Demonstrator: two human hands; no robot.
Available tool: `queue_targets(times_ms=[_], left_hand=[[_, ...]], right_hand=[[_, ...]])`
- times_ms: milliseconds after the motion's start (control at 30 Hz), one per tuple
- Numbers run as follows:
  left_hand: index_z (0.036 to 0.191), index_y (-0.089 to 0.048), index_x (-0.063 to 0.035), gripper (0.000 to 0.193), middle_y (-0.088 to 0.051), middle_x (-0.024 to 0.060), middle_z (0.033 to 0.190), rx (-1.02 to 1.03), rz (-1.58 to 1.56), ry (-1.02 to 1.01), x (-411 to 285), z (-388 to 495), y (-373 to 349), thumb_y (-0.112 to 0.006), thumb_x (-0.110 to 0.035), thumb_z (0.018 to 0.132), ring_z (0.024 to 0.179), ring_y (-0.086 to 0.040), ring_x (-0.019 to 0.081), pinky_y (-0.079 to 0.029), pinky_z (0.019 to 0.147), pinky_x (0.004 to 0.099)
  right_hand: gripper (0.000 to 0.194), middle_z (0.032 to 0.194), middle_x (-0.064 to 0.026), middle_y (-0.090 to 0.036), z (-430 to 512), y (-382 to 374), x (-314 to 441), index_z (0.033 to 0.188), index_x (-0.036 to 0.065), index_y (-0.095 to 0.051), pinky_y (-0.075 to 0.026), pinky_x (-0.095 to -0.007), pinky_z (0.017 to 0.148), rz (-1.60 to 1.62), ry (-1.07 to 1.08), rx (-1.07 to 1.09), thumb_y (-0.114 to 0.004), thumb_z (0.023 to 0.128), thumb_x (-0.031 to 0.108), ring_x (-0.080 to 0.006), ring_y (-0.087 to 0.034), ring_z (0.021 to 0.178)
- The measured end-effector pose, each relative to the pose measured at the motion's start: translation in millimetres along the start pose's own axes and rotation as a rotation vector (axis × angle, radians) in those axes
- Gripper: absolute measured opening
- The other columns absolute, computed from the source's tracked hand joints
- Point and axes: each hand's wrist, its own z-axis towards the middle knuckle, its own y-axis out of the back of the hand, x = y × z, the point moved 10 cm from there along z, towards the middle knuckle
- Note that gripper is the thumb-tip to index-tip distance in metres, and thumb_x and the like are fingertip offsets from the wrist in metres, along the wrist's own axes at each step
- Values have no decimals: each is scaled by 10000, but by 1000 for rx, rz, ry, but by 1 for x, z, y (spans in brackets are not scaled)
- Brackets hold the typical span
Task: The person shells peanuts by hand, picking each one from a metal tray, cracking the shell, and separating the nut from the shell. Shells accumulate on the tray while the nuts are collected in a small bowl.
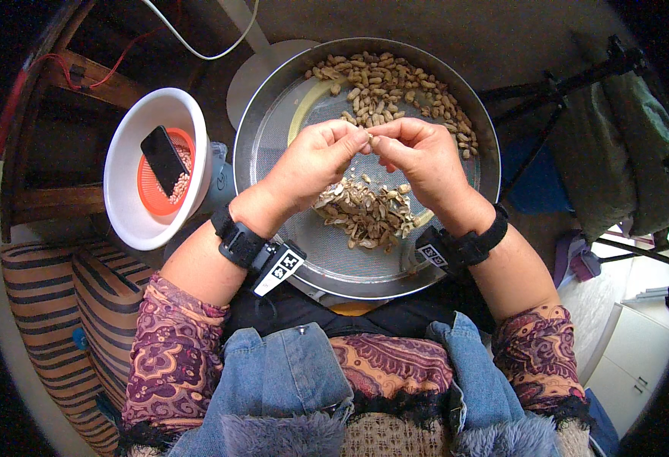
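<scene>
Above a round metal sieve [297, 245], my left hand [320, 157] and my right hand [428, 157] meet at the fingertips. They pinch a small peanut [370, 139] between them; the fingers hide most of it. Unshelled peanuts [383, 80] are spread along the far and right side of the sieve. A heap of broken peanut shells [368, 214] lies on the mesh between my forearms, nearer to me. Both wrists wear black straps with marker tags.
Left of the sieve stands a white plastic bowl [120, 194] holding an orange basket [150, 197], shelled peanuts [181, 188] and a black smartphone [164, 157]. A striped cushion [43, 308] is at lower left. Black metal legs [540, 134] stand at right; a white cable [188, 43] hangs at the top.
</scene>
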Motion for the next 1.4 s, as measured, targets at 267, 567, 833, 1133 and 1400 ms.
queue_targets(times_ms=[267, 567, 833, 1133, 1400], left_hand=[[762, -469, -73, 187, -310, -71, 550, 219, -408, 184, 13, -6, -22, -478, -224, 873, 416, -229, 12, -182, 353, 149], [759, -471, -64, 213, -324, -70, 552, 375, -515, 229, 10, -11, -35, -443, -229, 891, 424, -268, 10, -240, 362, 135], [765, -420, -77, 208, -289, -58, 548, 249, -538, 245, 14, -6, -29, -409, -234, 901, 431, -265, 23, -217, 342, 142], [852, -468, -91, 233, -277, -81, 533, 156, -446, 170, 11, -2, -23, -466, -323, 874, 414, -237, 18, -196, 353, 143], [859, -542, -36, 239, -502, -27, 678, -115, 94, -53, -8, 0, 7, -527, -275, 852, 599, -434, 28, -363, 531, 180]], right_hand=[[85, 664, -18, -604, -5, -5, 8, 751, -2, -632, -435, -193, 552, 17, 42, 10, -606, 713, 70, -48, -525, 609], [76, 635, -34, -596, -16, -7, 49, 727, 15, -639, -423, -192, 523, -477, 484, -37, -631, 677, 72, -52, -518, 566], [135, 689, -39, -620, 6, 2, 15, 806, 11, -652, -432, -214, 560, -383, 156, 39, -591, 708, 82, -74, -541, 629], [170, 809, -27, -614, 2, -5, 11, 875, 14, -635, -433, -213, 625, 87, 26, 105, -644, 748, 128, -104, -554, 732], [159, 785, -74, -608, -3, -5, 27, 864, -8, -629, -447, -236, 647, -347, 296, 20, -626, 763, 115, -113, -562, 727]])
